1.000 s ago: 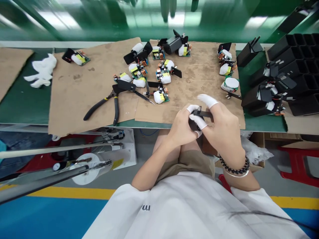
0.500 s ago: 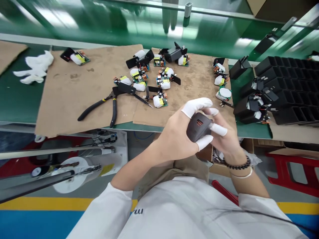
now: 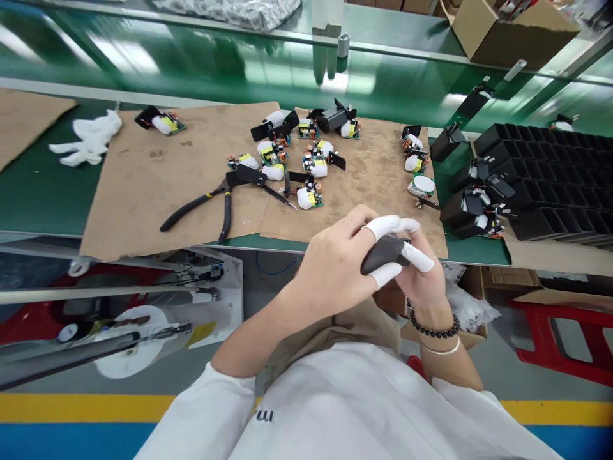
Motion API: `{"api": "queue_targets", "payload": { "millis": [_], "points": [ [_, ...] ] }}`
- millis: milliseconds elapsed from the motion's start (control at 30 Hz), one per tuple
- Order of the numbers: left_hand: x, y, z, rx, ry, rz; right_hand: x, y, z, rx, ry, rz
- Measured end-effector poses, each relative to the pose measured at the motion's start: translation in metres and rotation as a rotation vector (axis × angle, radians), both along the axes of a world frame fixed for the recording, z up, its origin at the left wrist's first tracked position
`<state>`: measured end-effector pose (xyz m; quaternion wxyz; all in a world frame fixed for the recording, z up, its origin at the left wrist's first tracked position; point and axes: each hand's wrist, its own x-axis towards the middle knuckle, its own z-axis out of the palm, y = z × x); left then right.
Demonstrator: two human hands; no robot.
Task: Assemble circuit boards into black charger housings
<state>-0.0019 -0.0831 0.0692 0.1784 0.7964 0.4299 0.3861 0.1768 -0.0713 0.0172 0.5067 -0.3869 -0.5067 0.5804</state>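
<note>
A small black plastic housing (image 3: pixel 382 254) is held in front of me, just off the bench's front edge. My left hand (image 3: pixel 338 262) is closed round its left side, thumb below and fingers above. On the other side, my right hand (image 3: pixel 422 271) grips its right end with finger and thumb tips. White finger cots cover several fingertips of both hands. Much of the housing is hidden by the fingers. Beyond it, small circuit boards with white and yellow parts (image 3: pixel 309 195) lie on the cardboard (image 3: pixel 364 191). Black-handled pliers (image 3: pixel 227 185) and tweezers (image 3: pixel 282 197) rest left of them.
Rows of black housings (image 3: pixel 565 172) stand at the right. Partly filled housings (image 3: pixel 472 211) are beside them. A white glove (image 3: pixel 90 137) lies far left. Across the back runs a green conveyor (image 3: pixel 201 64), with a carton (image 3: pixel 512 38) beyond. A red stool (image 3: pixel 569 338) stands below right.
The housing has been turned in my hands, so its slotted face no longer shows. My left fingers now bend over its top, and my right hand has come closer in. The view has shifted slightly.
</note>
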Motion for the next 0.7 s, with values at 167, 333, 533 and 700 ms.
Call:
{"api": "queue_targets", "payload": {
  "millis": [167, 333, 533, 700],
  "points": [
    [-0.006, 0.005, -0.028, 0.160, 0.350, 0.065, 0.007, -0.006, 0.023, 0.144, -0.201, -0.005],
    [-0.003, 0.012, -0.044, 0.576, 0.281, 0.142, 0.014, -0.011, 0.050, 0.500, -0.564, 0.020],
    [0.006, 0.007, -0.023, 0.602, 0.381, 0.075, 0.009, -0.010, 0.055, 0.665, -0.659, 0.026],
    [-0.039, 0.001, -0.019, 0.130, 0.505, 0.222, 0.044, -0.009, 0.053, 0.474, -0.758, -0.156]
  ]
}}
